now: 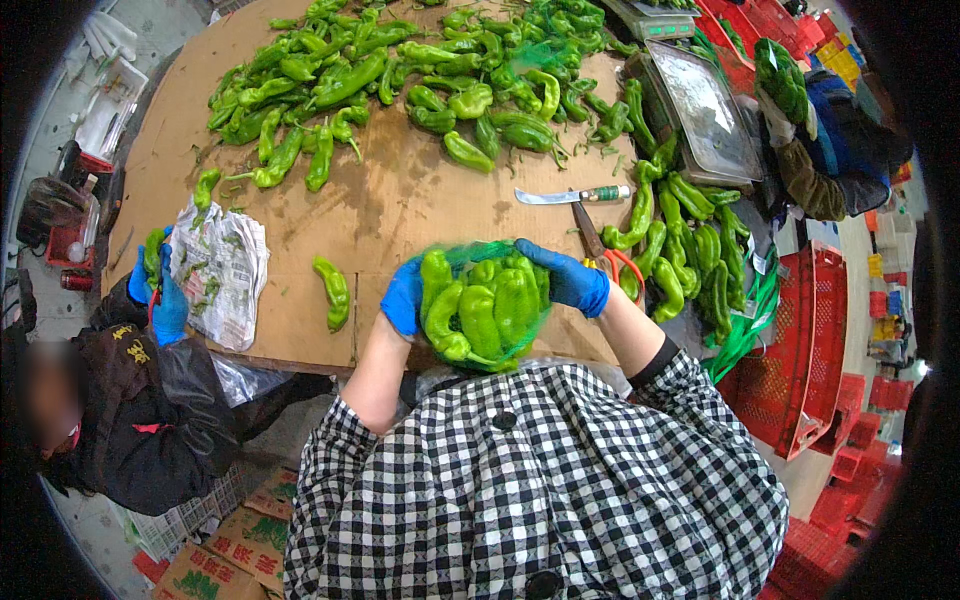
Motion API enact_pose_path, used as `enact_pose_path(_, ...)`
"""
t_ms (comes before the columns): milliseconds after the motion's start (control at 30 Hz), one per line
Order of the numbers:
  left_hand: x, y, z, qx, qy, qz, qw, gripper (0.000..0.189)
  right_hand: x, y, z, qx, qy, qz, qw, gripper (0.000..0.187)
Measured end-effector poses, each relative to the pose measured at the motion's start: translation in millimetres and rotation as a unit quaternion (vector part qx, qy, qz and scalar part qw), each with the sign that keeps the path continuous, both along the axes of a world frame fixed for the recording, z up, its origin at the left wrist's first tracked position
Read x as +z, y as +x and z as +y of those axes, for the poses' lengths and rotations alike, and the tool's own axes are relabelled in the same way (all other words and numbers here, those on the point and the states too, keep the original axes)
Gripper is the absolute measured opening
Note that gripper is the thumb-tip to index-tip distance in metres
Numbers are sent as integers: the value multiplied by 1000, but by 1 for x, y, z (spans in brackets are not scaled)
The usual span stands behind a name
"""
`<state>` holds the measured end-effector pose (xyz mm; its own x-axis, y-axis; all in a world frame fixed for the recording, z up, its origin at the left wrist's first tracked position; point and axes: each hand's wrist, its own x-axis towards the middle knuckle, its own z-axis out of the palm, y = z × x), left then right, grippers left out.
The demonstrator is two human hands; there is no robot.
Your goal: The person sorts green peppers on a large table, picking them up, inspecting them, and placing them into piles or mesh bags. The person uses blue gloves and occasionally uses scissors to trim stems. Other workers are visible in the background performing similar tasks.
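A green mesh bag (525, 341) filled with several green peppers (478, 319) is between my two hands at the table's near edge. My left hand (403, 296), in a blue glove, grips the bag's left side; its fingers are partly hidden behind the mesh. On the far right rim, my right hand (564, 279), also gloved in blue, holds the mesh. A single green pepper (332, 294) lies to the left of my left hand. Orange-handled scissors (626, 266) and a curved knife (574, 195) with a green-wrapped handle lie just beyond my right hand.
Loose peppers (315, 97) are heaped across the cardboard-covered table (420, 202). More peppers (675, 240) lie at right, by a scale (705, 112), green mesh bags (750, 322) and a red crate (795, 352). A co-worker (142, 420) at left trims over newspaper (221, 277); another person (825, 142) carries a filled bag.
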<state>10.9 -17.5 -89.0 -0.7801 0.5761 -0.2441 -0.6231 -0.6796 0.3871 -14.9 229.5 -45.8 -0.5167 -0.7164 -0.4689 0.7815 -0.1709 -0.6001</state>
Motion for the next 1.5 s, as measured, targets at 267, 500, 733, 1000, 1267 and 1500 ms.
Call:
enact_pose_path(267, 4, 39, 2, -14, -127, -62, 990, 59, -26, 29, 34, -67, -1, 3, 998, 64)
enact_pose_path(500, -5, 37, 8, -3, -342, 259, 903, 77, -35, 33, 42, 36, 87, 175, 980, 79)
enact_pose_path(733, 21, -19, 10, -110, -113, -111, 981, 63, 3, -15, 20, -57, 86, -22, 994, 55)
enact_pose_path(1000, 84, -27, 16, -126, -143, 179, 965, 46, 27, -27, 23, -68, -20, -63, 995, 54)
enact_pose_path(1267, 57, -25, 11, -79, -233, 300, 922, 47, 15, -29, 14, -65, -32, -83, 994, 55)
enact_pose_path(1500, 16, -71, -19, 48, -556, 244, 793, 72, -14, -44, -3, -279, 177, 98, 939, 55)
